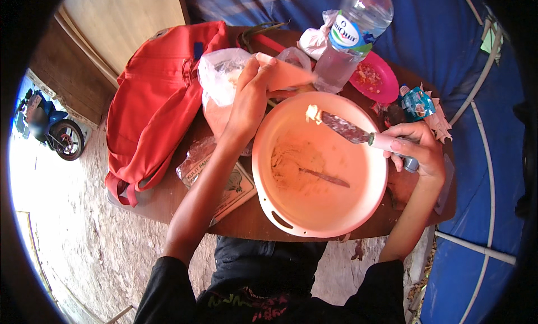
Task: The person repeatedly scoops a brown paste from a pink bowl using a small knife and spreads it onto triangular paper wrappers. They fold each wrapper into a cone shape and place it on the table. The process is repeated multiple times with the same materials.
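My left hand (251, 100) is raised beyond the basin's far-left rim, its fingers closed on a thin, flat dough wrapper (291, 76). In my right hand (417, 150) is a knife (350, 129) with a pale and grey handle, held over the basin's right side. A small lump of pale paste (314, 114) clings to the blade's tip. Below both hands stands a round, pale basin (367, 195) with a slot near its rim. Smeared paste (288, 161) coats its inside left, and a dark, narrow blade-like shape, perhaps a shadow, crosses the bottom.
A red backpack (157, 111) lies left on the brown table (238, 226), beside clear plastic bags (216, 77) and a flat printed packet (232, 192). Beyond the basin are a water bottle (336, 66) and a pink plate (386, 80) of chopped bits. Crumpled wrappers (420, 103) lie to the right.
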Available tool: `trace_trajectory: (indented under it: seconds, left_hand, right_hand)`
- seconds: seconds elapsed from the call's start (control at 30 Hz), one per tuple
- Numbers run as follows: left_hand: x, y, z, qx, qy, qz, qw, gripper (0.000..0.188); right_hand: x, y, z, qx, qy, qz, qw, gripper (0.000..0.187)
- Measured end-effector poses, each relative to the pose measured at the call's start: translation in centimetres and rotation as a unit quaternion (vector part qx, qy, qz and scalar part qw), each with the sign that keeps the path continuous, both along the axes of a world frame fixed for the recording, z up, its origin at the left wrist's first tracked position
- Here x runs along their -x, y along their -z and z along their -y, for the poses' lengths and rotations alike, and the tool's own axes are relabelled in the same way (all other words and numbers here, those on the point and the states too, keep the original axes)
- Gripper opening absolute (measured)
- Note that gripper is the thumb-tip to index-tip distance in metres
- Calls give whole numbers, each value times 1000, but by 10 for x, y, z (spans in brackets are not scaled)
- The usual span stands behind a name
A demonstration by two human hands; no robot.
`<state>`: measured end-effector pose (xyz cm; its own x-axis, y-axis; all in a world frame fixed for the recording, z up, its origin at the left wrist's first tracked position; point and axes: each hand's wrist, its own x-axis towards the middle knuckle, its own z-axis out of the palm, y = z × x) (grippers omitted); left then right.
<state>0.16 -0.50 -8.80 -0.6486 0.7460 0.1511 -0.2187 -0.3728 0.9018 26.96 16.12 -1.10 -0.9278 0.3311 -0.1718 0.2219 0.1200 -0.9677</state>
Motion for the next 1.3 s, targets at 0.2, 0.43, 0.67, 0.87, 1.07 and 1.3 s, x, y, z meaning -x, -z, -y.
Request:
trace_trajectory:
  seconds: [0.2, 0.43, 0.67, 0.87, 1.07, 1.3]
  left_hand:
    - [-2, -55, -1, 0, 9, -51, 999, 21]
    - [9, -96, -1, 32, 38, -114, 992, 18]
    - [-1, -96, 10, 41, 94, -52, 993, 25]
    - [-8, -96, 4, 4, 134, 6, 991, 35]
    - [-8, -91, 3, -14, 137, 39, 990, 35]
    - [-9, -93, 3, -8, 135, 35, 990, 35]
  right_hand:
    - [-7, -40, -11, -17, 31, -85, 996, 36]
    - [-3, -77, -13, -103, 12, -103, 989, 35]
    - [5, -72, -10, -100, -18, -122, 987, 41]
    - [16, -68, -6, -72, 2, -95, 993, 41]
    - [26, -68, -4, -87, 6, -69, 994, 39]
    - [34, -66, 17, -226, 108, -42, 967, 30]
